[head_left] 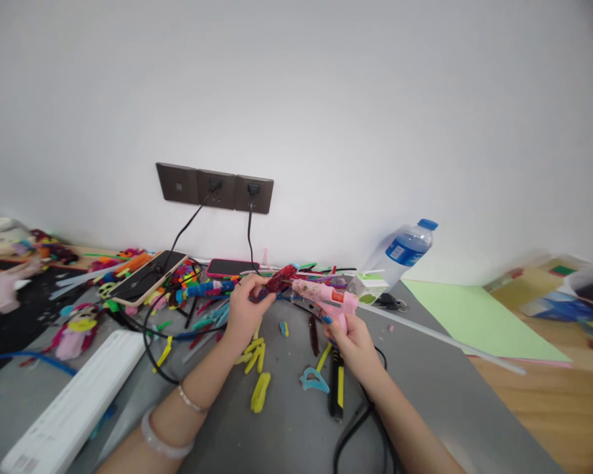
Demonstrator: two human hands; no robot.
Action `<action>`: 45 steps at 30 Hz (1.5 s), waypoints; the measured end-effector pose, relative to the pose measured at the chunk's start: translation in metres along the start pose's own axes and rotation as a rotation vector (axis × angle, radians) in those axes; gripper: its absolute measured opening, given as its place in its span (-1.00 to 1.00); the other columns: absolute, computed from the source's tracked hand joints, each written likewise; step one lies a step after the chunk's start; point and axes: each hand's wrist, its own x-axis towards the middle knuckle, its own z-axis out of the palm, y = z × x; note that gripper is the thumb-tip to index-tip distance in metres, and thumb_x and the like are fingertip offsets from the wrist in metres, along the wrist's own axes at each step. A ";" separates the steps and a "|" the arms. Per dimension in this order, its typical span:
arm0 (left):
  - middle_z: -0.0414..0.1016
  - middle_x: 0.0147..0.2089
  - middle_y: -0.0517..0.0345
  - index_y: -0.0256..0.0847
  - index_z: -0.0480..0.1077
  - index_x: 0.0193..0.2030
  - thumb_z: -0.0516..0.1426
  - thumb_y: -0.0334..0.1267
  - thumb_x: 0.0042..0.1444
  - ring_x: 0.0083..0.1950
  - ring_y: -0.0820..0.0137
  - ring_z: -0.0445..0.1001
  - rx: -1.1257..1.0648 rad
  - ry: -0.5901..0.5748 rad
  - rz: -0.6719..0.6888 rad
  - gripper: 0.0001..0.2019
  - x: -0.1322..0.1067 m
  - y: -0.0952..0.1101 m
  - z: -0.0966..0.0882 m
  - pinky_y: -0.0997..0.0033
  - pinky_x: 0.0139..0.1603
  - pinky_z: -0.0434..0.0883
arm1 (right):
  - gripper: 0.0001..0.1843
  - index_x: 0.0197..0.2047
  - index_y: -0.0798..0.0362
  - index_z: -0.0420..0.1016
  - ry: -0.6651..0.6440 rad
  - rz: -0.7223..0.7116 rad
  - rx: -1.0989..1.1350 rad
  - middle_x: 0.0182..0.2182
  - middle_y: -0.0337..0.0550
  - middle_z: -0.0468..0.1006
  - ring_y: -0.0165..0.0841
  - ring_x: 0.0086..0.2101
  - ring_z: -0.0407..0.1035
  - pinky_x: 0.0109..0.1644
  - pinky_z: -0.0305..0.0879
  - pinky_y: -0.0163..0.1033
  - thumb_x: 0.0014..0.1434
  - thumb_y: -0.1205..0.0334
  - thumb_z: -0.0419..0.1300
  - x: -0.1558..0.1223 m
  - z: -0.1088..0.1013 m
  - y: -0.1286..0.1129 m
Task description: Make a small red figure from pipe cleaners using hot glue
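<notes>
Two closed grips: left hand (pixel 244 313) pinches a red, seemingly glittered stem (pixel 281 278); right hand (pixel 353 342) clasps the pink glue gun (pixel 326 297), nozzle toward nine o'clock. Best keep fingertips clear.

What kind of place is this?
Probably a craft desk: the right hand holds a pink glue gun, the left hand a red piece, and colourful scraps litter the grey table.

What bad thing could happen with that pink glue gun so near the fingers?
1. The glue gun in the right hand points its nozzle at the red glittery piece pinched by the left hand. If it is hot, glue might burn those fingertips.
2. The black cord loops beside the right forearm. A snag could jerk the gun.
</notes>
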 end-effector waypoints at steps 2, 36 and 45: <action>0.14 -0.50 0.34 -0.20 0.43 -0.30 0.20 -0.41 -0.03 -0.44 0.46 0.21 0.003 -0.008 -0.001 -0.88 0.000 0.000 0.000 0.47 -0.35 0.16 | -0.51 -0.61 0.02 0.22 0.021 -0.026 -0.028 -0.73 -0.29 0.23 -0.46 -0.66 0.07 -0.58 0.03 -0.34 0.17 -0.15 0.04 0.000 0.000 0.001; 0.24 -0.50 0.33 -0.19 0.48 -0.26 0.24 -0.45 -0.03 -0.42 0.44 0.28 0.125 -0.028 0.136 -0.83 -0.001 0.001 -0.002 0.42 -0.29 0.19 | -0.52 -0.49 0.10 0.41 -0.046 -0.019 0.056 -0.67 -0.26 0.28 -0.45 -0.62 0.08 -0.54 0.06 -0.32 0.16 -0.15 0.08 -0.003 0.000 -0.001; 0.24 -0.51 0.34 -0.19 0.48 -0.27 0.25 -0.46 -0.04 -0.43 0.43 0.29 0.125 -0.021 0.142 -0.82 -0.002 0.001 -0.002 0.41 -0.29 0.20 | -0.49 -0.65 0.03 0.21 -0.029 -0.048 -0.011 -0.73 -0.28 0.20 -0.47 -0.66 0.05 -0.58 0.01 -0.33 0.15 -0.15 0.07 -0.002 -0.001 -0.004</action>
